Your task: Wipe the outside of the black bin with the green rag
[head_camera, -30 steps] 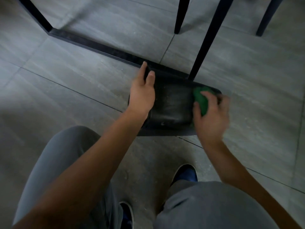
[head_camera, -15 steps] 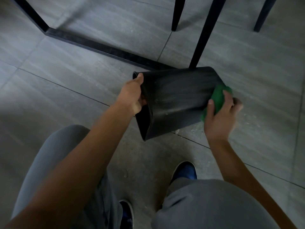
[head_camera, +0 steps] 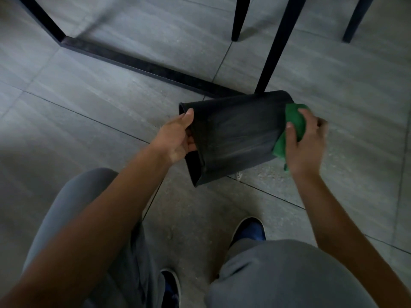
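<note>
The black bin (head_camera: 235,134) lies tipped on its side above the grey tiled floor, its open mouth facing left and its base facing right. My left hand (head_camera: 175,136) grips the rim, thumb on the outside and fingers curled inside the mouth. At the bin's base end, my right hand (head_camera: 304,141) holds the bunched green rag (head_camera: 291,130) and presses it against the bin. The broad side wall facing me is dull with pale streaks.
A black metal table frame bar (head_camera: 142,63) runs along the floor behind the bin, and a slanted black leg (head_camera: 275,45) stands just beyond it. Two more dark chair legs (head_camera: 239,18) stand farther back. My knees and blue shoes (head_camera: 249,230) are below.
The bin was tipped from standing onto its side, mouth turned left. My left hand shifted from the top edge to gripping the rim. The rag went from the top right corner to the base end.
</note>
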`<state>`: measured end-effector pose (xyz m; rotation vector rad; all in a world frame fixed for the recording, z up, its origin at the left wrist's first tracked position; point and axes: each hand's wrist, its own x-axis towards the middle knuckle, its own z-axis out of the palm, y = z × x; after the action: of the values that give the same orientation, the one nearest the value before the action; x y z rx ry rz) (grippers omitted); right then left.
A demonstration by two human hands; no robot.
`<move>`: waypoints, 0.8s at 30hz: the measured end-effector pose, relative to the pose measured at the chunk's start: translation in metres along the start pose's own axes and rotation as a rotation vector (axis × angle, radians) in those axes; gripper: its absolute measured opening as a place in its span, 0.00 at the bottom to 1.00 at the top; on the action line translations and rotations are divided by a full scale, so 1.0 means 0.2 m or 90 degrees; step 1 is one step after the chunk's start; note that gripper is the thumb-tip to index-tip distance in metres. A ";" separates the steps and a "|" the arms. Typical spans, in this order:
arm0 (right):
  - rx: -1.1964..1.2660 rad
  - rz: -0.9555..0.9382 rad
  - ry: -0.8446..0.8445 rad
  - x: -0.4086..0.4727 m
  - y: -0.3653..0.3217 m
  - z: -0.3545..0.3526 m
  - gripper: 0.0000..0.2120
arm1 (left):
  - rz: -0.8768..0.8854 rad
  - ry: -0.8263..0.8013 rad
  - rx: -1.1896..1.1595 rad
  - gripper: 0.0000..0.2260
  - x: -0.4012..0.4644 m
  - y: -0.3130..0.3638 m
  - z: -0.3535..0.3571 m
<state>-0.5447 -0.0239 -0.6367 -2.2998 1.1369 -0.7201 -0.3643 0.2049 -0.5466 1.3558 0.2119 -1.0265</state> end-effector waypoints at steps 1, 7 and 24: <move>-0.013 0.033 -0.015 0.06 0.02 -0.03 0.20 | 0.005 -0.014 0.015 0.12 -0.01 0.01 0.00; 0.077 0.139 -0.070 0.15 -0.07 -0.09 0.20 | 0.061 -0.065 0.150 0.17 0.01 0.05 -0.13; 0.083 0.031 -0.155 -0.06 -0.26 -0.04 0.25 | 0.280 0.018 0.427 0.08 0.01 -0.15 -0.16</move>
<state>-0.5255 0.0131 -0.6014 -2.1738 0.9994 -0.4653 -0.3701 0.2354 -0.5769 1.9092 -0.4360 -0.7218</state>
